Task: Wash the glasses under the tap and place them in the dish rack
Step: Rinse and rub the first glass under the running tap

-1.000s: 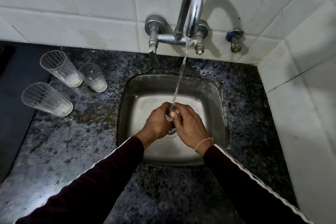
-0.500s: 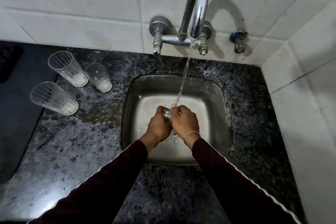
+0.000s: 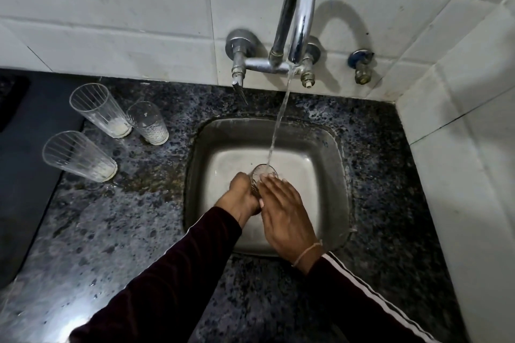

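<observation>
Fingers of left hand [image 3: 242,195] grip glass [image 3: 263,172] catching tap water; right hand [image 3: 287,217] fingers lie flat against it.

We see a black surface [image 3: 390,175] speckled with grey around the dull steel-grey sink [image 3: 338,175]. Left of the sink, three clear glasses [image 3: 97,111] [image 3: 147,122] [image 3: 78,156] carry fine ribbed lines and a whitish film at their bases. Behind the sink the tap [image 3: 298,14] is shiny chrome against off-white tiles [image 3: 111,8] with dark grout lines. Our sleeves [image 3: 172,273] are deep maroon, the right one with white stripes.
</observation>
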